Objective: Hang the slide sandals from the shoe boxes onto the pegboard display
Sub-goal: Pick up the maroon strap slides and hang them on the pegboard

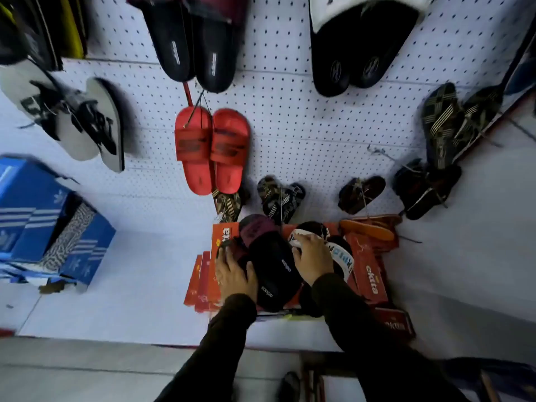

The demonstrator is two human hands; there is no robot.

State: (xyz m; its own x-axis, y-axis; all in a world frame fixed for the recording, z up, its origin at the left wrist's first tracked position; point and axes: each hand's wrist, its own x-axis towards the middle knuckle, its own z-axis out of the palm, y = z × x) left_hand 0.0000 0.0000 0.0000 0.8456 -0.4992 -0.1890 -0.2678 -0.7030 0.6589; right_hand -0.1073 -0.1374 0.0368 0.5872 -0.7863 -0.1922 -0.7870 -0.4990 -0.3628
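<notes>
Red shoe boxes (369,271) lie stacked on the white shelf below the pegboard (290,117). On top of them rest black slides with maroon straps (275,265) and a black slide with a white strap (345,256). My left hand (235,271) grips the left edge of the black and maroon slides. My right hand (311,256) presses down on the white-strapped slide. A red pair of slides (211,149) hangs on the pegboard above the boxes.
More pairs hang around: black ones at top (191,53), white-strapped black ones at top right (356,53), grey flip-flops at left (87,126), patterned sandals at right (446,123). Blue shoe boxes (43,227) stand at left. An orange sandal (368,229) lies behind the red boxes.
</notes>
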